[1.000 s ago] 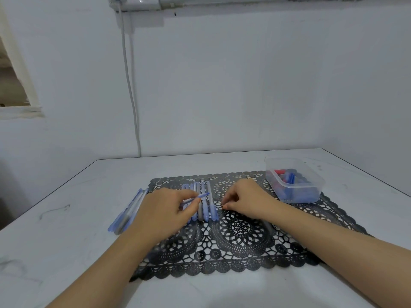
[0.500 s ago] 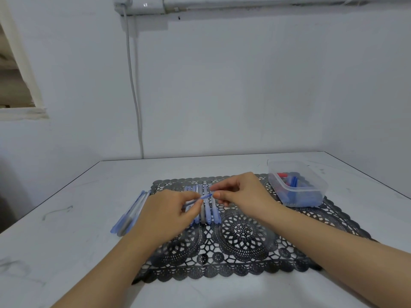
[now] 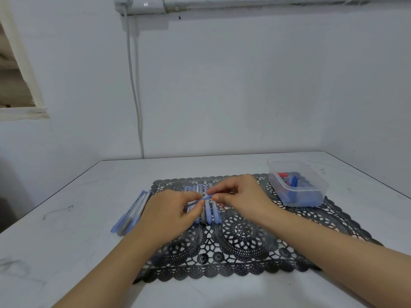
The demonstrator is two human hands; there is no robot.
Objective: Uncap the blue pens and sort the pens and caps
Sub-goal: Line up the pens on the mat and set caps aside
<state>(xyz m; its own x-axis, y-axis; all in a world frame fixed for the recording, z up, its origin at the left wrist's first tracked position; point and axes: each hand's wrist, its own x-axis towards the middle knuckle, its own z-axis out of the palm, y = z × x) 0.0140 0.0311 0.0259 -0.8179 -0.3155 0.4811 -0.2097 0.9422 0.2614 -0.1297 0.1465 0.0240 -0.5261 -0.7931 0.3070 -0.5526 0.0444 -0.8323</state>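
Blue pen [image 3: 201, 200]: one, held level above the mat [image 3: 240, 241], between your two hands.
Left hand [image 3: 171, 215]: fingers curled round the barrel.
Right hand [image 3: 240, 196]: thumb and forefinger pinching the cap end; cap not visibly off.
Progress, by estimate: about midway.
Done: pile of pens [image 3: 131, 215] on the table [image 3: 66, 241], just beside the mat's left edge, likely uncapped; caps, blue and some red, in the clear tub [image 3: 278, 186] at the mat's far right corner.
Left: row of pens [image 3: 208, 213] on the mat beneath your hands, several.
Obstructions: nothing lies between your hands and the tub; white cable [image 3: 135, 96] on the wall, well apart.
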